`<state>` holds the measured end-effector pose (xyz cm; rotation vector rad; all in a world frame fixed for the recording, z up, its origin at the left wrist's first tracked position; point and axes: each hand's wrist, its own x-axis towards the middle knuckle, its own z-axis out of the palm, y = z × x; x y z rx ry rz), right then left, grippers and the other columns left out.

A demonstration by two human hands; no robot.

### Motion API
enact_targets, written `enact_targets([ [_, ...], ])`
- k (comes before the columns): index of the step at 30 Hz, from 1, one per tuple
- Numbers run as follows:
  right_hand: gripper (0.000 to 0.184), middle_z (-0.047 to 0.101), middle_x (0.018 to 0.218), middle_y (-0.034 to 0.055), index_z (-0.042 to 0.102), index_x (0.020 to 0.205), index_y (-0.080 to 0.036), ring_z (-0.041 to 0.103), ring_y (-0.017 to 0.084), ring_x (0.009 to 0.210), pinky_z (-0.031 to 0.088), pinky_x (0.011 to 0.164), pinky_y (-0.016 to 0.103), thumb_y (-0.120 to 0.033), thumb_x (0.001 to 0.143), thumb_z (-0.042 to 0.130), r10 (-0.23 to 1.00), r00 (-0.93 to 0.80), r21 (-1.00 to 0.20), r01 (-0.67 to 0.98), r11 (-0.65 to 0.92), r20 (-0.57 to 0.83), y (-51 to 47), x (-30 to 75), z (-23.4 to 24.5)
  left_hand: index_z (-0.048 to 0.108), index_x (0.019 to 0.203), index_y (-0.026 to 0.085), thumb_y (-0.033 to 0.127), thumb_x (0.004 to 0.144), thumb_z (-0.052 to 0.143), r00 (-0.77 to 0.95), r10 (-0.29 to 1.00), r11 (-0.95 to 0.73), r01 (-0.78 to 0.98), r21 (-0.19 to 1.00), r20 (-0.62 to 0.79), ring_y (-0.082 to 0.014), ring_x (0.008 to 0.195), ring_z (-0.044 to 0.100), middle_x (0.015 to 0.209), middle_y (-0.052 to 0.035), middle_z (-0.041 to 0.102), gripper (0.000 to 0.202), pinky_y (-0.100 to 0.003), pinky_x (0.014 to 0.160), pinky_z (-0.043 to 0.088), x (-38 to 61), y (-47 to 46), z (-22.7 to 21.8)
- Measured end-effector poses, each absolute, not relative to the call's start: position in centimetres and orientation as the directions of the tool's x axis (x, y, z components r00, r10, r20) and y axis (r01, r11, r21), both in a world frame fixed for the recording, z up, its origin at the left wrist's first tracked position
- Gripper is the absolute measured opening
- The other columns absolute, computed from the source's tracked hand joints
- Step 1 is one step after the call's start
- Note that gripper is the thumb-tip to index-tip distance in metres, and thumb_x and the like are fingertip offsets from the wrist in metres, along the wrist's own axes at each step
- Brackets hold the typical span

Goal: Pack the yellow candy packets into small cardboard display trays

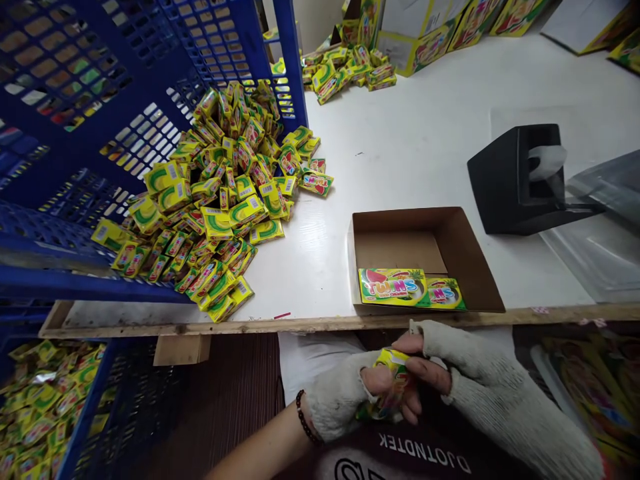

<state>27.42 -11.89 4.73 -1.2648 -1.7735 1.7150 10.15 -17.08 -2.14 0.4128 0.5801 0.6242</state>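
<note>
Below the table's front edge, my left hand (345, 397) in a fingerless glove is closed around a small yellow-green candy box (395, 359). My right hand (450, 373), gloved the same way, pinches the top of that box with thumb and fingers. Part of the box is hidden by my fingers, and whether there is more than one I cannot tell. Just above my hands an open brown cardboard box (475, 267) sits at the table edge. Inside, along its near wall, lie "TWINS" candy boxes (393, 287). A large pile of candy boxes (235, 180) spreads on the left.
A blue plastic crate (295, 67) lies tipped behind the pile. A black tape dispenser (505, 180) stands right of the carton, beside clear plastic (600, 247). Larger printed cartons (435, 40) line the back. Another blue crate (85, 407) of candy boxes is below left.
</note>
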Motion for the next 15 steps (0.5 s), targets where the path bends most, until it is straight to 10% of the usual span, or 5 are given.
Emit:
enact_targets([
  [9, 0.022, 0.071, 0.073, 0.0022, 0.072, 0.083, -0.025, 0.067, 0.015, 0.067, 0.055, 0.063, 0.023, -0.018, 0.088, 0.051, 0.814, -0.575, -0.860, 0.370, 0.352, 0.085, -11.2, 28.6, 2.9, 0.057, 0.092, 0.015, 0.082, 0.060, 0.071, 0.667, 0.651, 0.707, -0.357, 0.611, -0.362, -0.0121, 0.065, 0.052, 0.080, -0.0035, 0.057, 0.075, -0.026, 0.062, 0.039, 10.4, -17.0, -2.4],
  [15, 0.034, 0.074, 0.076, 0.0019, 0.075, 0.091, -0.026, 0.070, 0.015, 0.069, 0.059, 0.067, 0.024, -0.009, 0.087, 0.045, 0.754, -0.650, -0.855, 0.333, 0.398, 0.097, -11.4, 29.1, 2.6, 0.063, 0.086, 0.012, 0.080, 0.060, 0.073, 0.659, 0.640, 0.749, -0.422, 0.510, -0.395, -0.0121, 0.064, 0.053, 0.077, -0.0051, 0.060, 0.074, -0.025, 0.061, 0.038, 10.1, -17.3, -2.0],
])
